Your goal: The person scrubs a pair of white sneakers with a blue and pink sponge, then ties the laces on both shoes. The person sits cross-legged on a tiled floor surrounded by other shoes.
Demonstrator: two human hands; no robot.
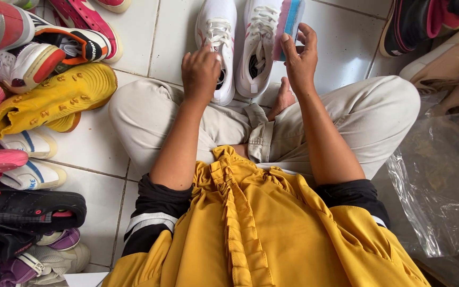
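sitting cross-legged on white tile floor (134,42), pair of white sneakers right in front of my knees. left hand (200,72) curled loosely on heel collar of left white sneaker (216,45), fingers bent, resting on it more than gripping. right hand (299,58) pinching sole edge of right white sneaker (261,45), tipping it on its side so pink-blue sole shows. laces look threaded on both, so judging pair mostly sorted, maybe just checking left. shoe pile (33,90) on my left, clear plastic bag (442,180) on right untouched
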